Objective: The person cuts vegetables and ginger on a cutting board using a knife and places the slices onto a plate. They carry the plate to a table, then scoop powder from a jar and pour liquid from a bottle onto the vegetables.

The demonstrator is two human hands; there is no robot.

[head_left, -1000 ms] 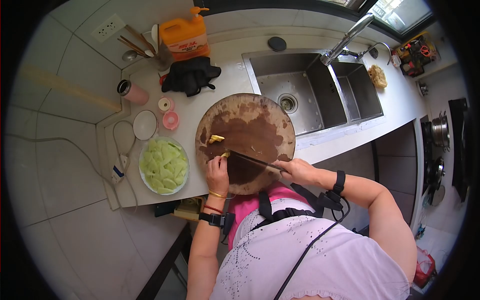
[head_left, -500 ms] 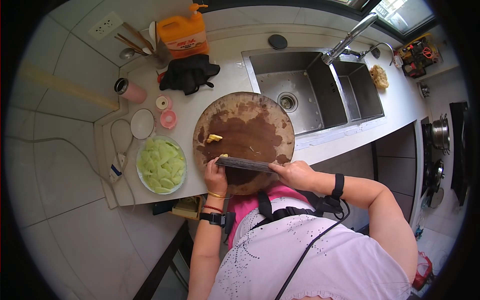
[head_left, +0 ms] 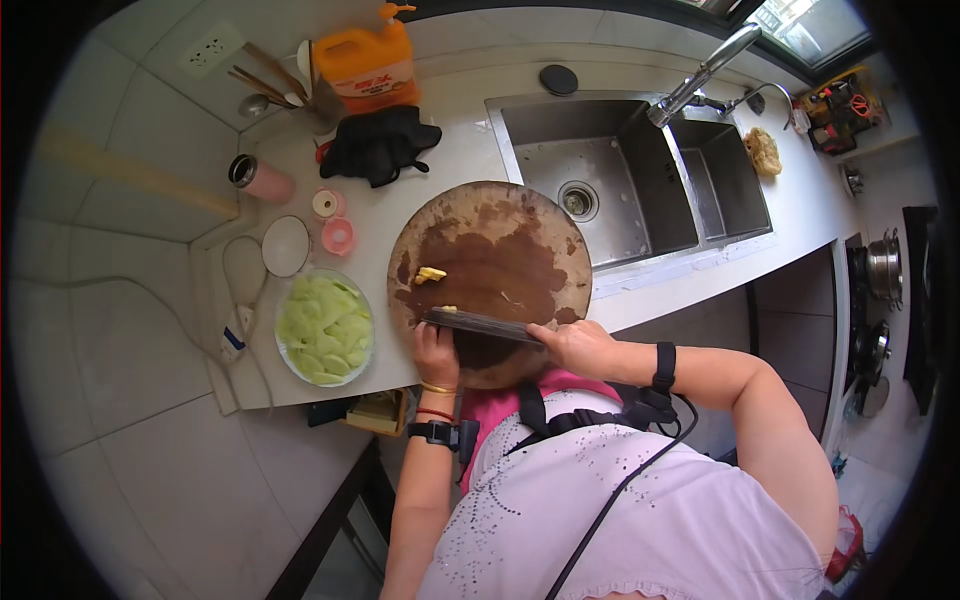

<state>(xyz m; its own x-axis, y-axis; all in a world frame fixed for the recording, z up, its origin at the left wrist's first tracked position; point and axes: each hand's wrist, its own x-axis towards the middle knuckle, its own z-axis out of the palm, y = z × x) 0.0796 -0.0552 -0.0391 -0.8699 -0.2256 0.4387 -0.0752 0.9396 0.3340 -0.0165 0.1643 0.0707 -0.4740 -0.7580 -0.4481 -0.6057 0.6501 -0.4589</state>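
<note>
Right fingers (head_left: pixel 553 339) grip knife (head_left: pixel 485 325). Left fingers (head_left: pixel 432 343), partly hidden beside blade: grip cannot be determined. Caution: blade slipping near yellow piece (head_left: pixel 448 309) may cut them.

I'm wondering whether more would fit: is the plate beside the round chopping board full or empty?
Full: pale green slices cover the plate nearly edge to edge, leaving mainly its rim showing.

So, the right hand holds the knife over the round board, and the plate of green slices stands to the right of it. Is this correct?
Not quite: the plate of green slices stands to the left of the round board, as the head view shows. The right hand does hold the knife over it.
</note>
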